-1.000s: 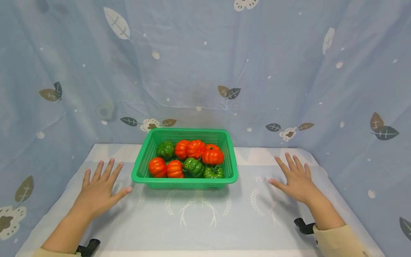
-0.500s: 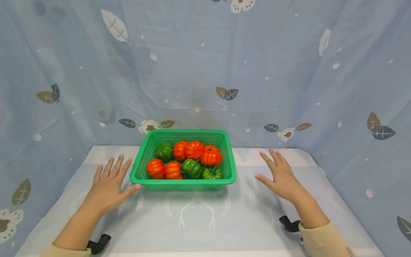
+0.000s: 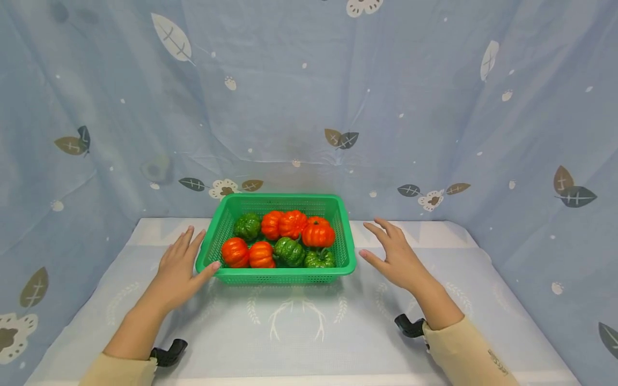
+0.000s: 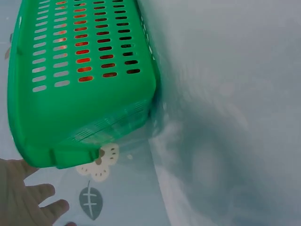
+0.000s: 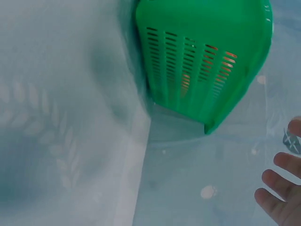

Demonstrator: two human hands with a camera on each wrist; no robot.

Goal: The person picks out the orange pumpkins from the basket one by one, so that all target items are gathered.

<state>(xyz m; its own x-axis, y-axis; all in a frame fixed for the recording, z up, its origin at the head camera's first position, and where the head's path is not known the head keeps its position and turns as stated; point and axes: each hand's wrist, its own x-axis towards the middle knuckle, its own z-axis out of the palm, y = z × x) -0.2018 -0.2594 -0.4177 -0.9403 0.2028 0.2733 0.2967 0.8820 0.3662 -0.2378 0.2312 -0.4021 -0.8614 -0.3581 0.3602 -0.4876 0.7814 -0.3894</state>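
Note:
A green plastic basket (image 3: 285, 276) with slotted walls stands at the back middle of the table. Inside lie several ribbed orange-red pumpkin-like vegetables (image 3: 318, 234) and three dark green ones (image 3: 289, 252), which resemble peppers. At the basket's left side is my left hand (image 3: 176, 276), fingers extended and thumb by the front left corner; whether it touches the rim I cannot tell. To the right of the basket my right hand (image 3: 396, 262) hovers with fingers spread and slightly bent, apart from the rim. Both wrist views show the basket's end walls, with fingertips (image 5: 277, 183) at the edge.
A pale cloth with printed antlers and wreaths covers the table (image 3: 294, 348). Blue patterned curtain (image 3: 289, 107) encloses the back and both sides. A black wrist mount (image 3: 169, 353) sits below each hand.
Both hands have moved inward toward the basket, the left one rightward and the right one leftward. The right fingers look a little more bent. The basket and its contents keep their place.

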